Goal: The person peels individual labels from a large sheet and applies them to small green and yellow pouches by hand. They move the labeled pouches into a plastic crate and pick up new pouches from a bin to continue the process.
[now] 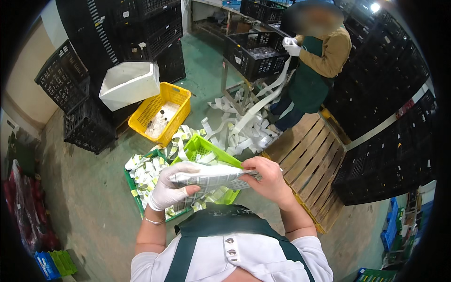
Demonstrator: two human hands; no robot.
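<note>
My left hand (169, 187), in a white glove with the thumb tip bare, grips one end of a grey-and-white checked cloth-like piece (211, 180). Bare and ungloved, my right hand (266, 178) pinches its other end. The piece is stretched between both hands in front of my dark green apron (225, 224). Behind and below it stands a lime-green plastic crate (222, 153), partly hidden by the piece. To the left, a dark green crate (133, 192) is heaped with white strips bearing green-yellow labels (151, 169).
A yellow crate (185, 105) and a white foam box (137, 88) stand ahead-left. White strips (243, 137) litter the floor near a co-worker (313, 70), who handles a strip beside a black crate (238, 61). A wooden pallet (310, 158) lies right, near stacked black crates (387, 151).
</note>
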